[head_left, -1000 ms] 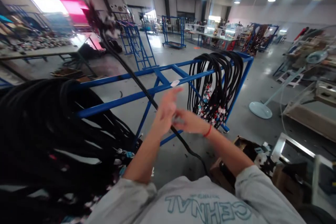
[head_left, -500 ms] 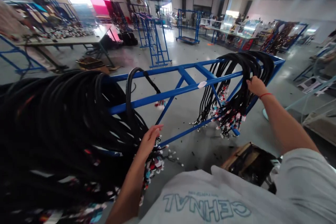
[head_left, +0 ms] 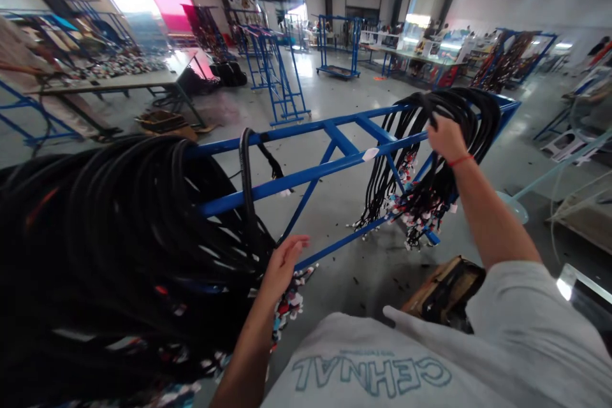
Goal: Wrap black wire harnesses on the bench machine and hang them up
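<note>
Black wire harnesses hang over the two rails of a blue metal rack (head_left: 306, 175). A dense bundle of harnesses (head_left: 119, 217) fills the left part, with a single harness (head_left: 246, 172) looped over the rails at its right side. My left hand (head_left: 282, 264) is beside that loop's lower part, fingers loosely extended and apart, holding nothing I can see. At the right end hangs a smaller group of harnesses (head_left: 478, 115), with white and red connectors (head_left: 415, 210) dangling below. My right hand (head_left: 447, 137) is closed around a harness of this group, at the top near the front rail.
An open cardboard box (head_left: 444, 287) stands on the floor by my body. Farther off are empty blue racks (head_left: 339, 44), a worktable (head_left: 138, 80) heaped with connectors, and a person (head_left: 29, 57) at the far left. A white stool (head_left: 567, 143) stands to the right.
My right hand has moved left and up, with the harness it grips lifted toward the front rail. My left hand has shifted slightly right, and the single loop appears a little farther right.
</note>
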Tool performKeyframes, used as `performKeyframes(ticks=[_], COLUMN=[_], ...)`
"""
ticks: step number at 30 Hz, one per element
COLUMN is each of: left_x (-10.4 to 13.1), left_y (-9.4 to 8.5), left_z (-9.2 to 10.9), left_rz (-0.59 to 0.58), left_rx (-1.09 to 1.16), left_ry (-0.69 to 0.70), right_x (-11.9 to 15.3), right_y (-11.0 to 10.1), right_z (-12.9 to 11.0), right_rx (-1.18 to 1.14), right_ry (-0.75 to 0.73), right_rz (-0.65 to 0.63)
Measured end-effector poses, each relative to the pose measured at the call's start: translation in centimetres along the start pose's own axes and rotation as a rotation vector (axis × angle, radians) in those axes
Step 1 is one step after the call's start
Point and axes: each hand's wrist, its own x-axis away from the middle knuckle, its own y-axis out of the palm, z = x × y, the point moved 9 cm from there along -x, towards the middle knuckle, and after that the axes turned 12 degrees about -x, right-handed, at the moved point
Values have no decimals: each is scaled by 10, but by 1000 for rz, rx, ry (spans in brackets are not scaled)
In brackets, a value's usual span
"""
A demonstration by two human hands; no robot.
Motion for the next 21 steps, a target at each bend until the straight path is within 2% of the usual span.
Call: performKeyframes(ticks=[2, 4, 6, 7, 9, 11, 12, 14, 16, 19, 21], left_x=[-5, -12, -19, -23, -29, -34, -36, -41, -49, -67, -76], left_y=[12, 25, 39, 48, 68, 93, 106, 122, 123, 113, 112], left_z=[1, 5, 12, 16, 22, 35, 46, 73, 98, 121, 130], left_rz=[-61, -115, -151, -171, -218, -289, -330, -379, -340, -257, -288], left_rx=[2, 9, 22, 32, 80, 201, 286, 452, 570, 696, 745], left_ry=[-8, 7, 42, 52, 45, 43, 55, 98, 130, 120, 82], right_x=[-3, 2, 24, 43, 99, 173, 212, 275, 319, 364, 389], right_y=[12, 31, 52, 62, 88, 127, 150, 182, 203, 213, 211], right_z=[-37, -67, -77, -75, -66, -62, -62, -46, -20, 29, 55], right_rx=[-69, -187, -299, -344, -429, -501, -525, -490, -471, -586, -780], right_ry=[-114, -222, -215, -175, -81, -48, -58, -3, 84, 262, 331], right_rz=[24, -16, -72, -96, -169, -374, -529, -682, -768, -775, -730])
